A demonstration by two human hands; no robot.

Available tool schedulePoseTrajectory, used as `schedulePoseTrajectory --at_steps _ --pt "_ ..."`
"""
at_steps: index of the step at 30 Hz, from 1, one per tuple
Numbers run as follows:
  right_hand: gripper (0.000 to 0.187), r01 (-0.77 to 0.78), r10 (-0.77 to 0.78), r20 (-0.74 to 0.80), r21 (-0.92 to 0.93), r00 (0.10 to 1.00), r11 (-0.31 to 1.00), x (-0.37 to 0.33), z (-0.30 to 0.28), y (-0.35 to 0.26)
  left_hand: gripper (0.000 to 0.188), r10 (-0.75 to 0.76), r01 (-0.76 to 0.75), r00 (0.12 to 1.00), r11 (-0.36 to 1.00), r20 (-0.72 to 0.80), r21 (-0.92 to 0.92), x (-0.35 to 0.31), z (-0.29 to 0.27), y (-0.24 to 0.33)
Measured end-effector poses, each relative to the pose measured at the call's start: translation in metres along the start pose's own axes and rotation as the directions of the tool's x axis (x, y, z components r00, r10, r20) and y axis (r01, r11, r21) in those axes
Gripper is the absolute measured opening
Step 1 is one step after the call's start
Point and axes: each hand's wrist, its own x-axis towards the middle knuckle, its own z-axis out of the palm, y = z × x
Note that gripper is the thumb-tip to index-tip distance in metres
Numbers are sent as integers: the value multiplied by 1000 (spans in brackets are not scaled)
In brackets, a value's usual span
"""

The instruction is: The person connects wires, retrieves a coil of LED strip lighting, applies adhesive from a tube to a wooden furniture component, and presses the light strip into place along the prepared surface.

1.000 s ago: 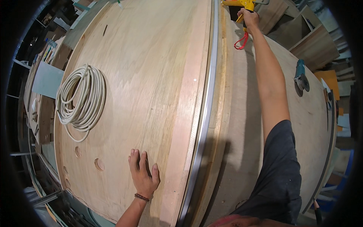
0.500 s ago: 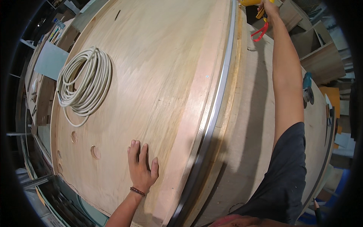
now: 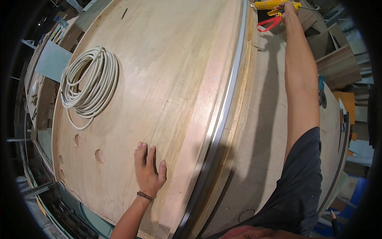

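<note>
Tool (image 3: 270, 4) at upper right in the head view, held in right hand (image 3: 290, 9) at the end of a long reach. Fingers (image 3: 287, 7) closed round the grip, partly hidden; tip beside the far end of a metal strip (image 3: 229, 101), contact too small to tell. Red strap (image 3: 270, 24) dangling below the grip. Left hand (image 3: 148, 177) palm down on panel (image 3: 171, 71), fingers loosely spread, thumb apart; well away from the tool.

Yellow and hard-looking, with a thin grey rod at the rear. Pale plywood across the panel, streaked along the grain, with a pinker band beside the strip. Smooth and silvery along the strip, dark toward the near end. Cream and looped: coil (image 3: 89, 87), lying on the panel's left side, near round holes (image 3: 100, 155).

Raised lip along the panel's left edge, stepped timber along the right. Open wood between left hand and coil, and up toward the far end. To the right, a plain board (image 3: 248, 167), partly shadowed, with a grinder (image 3: 322, 95) beyond the right forearm.
</note>
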Motion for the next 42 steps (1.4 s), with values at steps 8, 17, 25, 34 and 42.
schedulePoseTrajectory --at_steps 8,17,25,34,42 --pt "18 -146 166 -71 228 984 963 22 -10 -3 53 7 -7 1000 1000 -15 2 -2 -4 2" --pt "33 -309 353 -31 420 935 854 27 -45 3 51 20 -20 998 1000 -62 0 -6 -3 1" --pt "43 -322 302 110 334 947 886 -63 -65 -18 47 30 -33 993 999 -112 -29 -5 -6 4" --pt "30 -286 319 -73 291 945 913 -177 -71 -30 46 39 -50 987 997 -157 -63 -8 -6 2" --pt "25 -259 293 -128 231 947 938 -206 -81 -26 46 50 -59 985 997 -165 -54 -10 -6 2"
